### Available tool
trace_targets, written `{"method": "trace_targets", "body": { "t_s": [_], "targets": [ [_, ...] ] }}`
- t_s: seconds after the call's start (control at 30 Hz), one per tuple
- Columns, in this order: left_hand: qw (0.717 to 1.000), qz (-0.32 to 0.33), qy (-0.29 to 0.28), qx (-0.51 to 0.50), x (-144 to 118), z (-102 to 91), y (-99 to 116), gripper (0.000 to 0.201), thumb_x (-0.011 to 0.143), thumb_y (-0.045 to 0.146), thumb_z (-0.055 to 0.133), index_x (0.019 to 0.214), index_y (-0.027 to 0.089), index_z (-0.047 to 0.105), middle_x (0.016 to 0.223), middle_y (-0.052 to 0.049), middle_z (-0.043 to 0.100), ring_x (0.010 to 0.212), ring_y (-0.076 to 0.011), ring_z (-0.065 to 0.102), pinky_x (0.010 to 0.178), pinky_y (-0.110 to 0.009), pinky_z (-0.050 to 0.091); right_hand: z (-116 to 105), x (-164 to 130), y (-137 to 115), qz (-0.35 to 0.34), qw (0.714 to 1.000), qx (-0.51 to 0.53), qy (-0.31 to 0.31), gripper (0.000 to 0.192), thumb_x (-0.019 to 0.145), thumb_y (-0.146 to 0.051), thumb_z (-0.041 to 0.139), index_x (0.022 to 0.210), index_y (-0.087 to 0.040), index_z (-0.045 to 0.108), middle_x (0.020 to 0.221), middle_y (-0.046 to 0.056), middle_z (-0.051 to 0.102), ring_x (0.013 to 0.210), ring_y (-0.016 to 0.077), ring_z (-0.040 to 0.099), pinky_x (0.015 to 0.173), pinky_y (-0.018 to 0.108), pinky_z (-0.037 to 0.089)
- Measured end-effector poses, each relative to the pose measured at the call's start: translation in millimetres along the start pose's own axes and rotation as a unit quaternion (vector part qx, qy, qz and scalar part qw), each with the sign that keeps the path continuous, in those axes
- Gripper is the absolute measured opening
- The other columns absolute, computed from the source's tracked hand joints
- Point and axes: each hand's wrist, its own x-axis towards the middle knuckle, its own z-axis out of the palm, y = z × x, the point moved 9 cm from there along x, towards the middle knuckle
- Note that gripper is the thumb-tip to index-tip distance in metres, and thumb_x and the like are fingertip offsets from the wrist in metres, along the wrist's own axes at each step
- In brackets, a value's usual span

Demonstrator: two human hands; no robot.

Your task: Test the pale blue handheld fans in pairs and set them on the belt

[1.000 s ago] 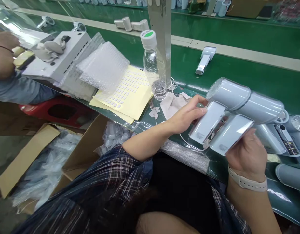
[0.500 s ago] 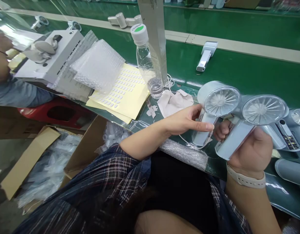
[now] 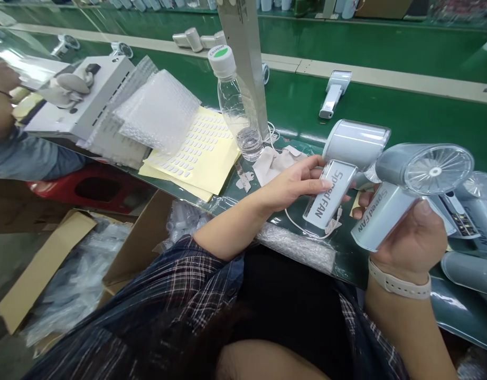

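Note:
Two pale blue handheld fans are in my grasp above the bench edge. My left hand is closed around the handle of one handheld fan; its "Speed FAN" lettering faces me and its round head points right. In my right hand is another handheld fan, tilted, with its clear ribbed front cover turned toward me and lettering along the handle. A white cable with a small plug lies on the bench beneath the left fan. Just left of it rests a crumpled white cloth.
More fans stand or lie at right, including one fan lying down. A clear bottle stands by a metal post. Label sheets, bubble wrap bags and a grey box lie left. Another person's arm shows far left.
Both fans have been turned in my hands. The left one now shows its lettering and the side of its head; lettering has also come into view on the right one.

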Motion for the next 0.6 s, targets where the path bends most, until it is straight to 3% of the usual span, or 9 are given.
{"method": "trace_targets", "body": {
  "t_s": [0.1, 0.3, 0.47, 0.6],
  "targets": [
    [1.000, -0.006, 0.014, 0.016, -1.6, -1.5, 2.0, 0.067, 0.084, 0.057, 0.095, 0.125, 0.022, 0.055, 0.123, -0.015, 0.081, 0.106, -0.0292, 0.084, 0.091, -0.041, 0.065, -6.0, -0.1, -0.4, -0.007, 1.000, -0.009, 0.023, 0.042, 0.073, -0.058, 0.089, 0.099, -0.027, 0.076, 0.090, 0.005, 0.068, 0.077, 0.0236, 0.068, 0.052, 0.035, 0.059],
    [0.998, 0.008, 0.046, 0.035, -0.1, -5.9, 2.5, 0.078, 0.073, 0.070, 0.099, 0.113, 0.024, 0.051, 0.098, -0.003, 0.078, 0.085, -0.0175, 0.078, 0.080, -0.031, 0.061, -3.3, 1.5, -6.3, -0.059, 0.998, 0.000, 0.023, 0.033, 0.079, -0.048, 0.086, 0.106, -0.031, 0.078, 0.106, 0.003, 0.073, 0.082, 0.0223, 0.072, 0.064, 0.037, 0.064],
    [0.996, 0.015, 0.069, 0.054, 3.0, -9.3, 2.1, 0.080, 0.071, 0.077, 0.096, 0.110, 0.024, 0.051, 0.085, 0.003, 0.072, 0.078, -0.0117, 0.071, 0.069, -0.022, 0.054, -5.6, 3.1, -3.9, -0.052, 0.997, -0.018, 0.050, 0.020, 0.090, -0.034, 0.072, 0.108, -0.035, 0.081, 0.096, 0.002, 0.079, 0.082, 0.0238, 0.076, 0.066, 0.037, 0.064],
    [0.997, 0.015, 0.060, 0.053, 4.4, -8.6, 1.6, 0.072, 0.074, 0.064, 0.100, 0.111, 0.022, 0.053, 0.082, 0.003, 0.070, 0.075, -0.0110, 0.069, 0.068, -0.022, 0.053, -10.1, 3.3, 0.4, -0.032, 0.996, -0.048, 0.071, 0.019, 0.086, -0.033, 0.070, 0.101, -0.031, 0.082, 0.089, 0.005, 0.080, 0.078, 0.0252, 0.076, 0.060, 0.037, 0.063]
  ]
}}
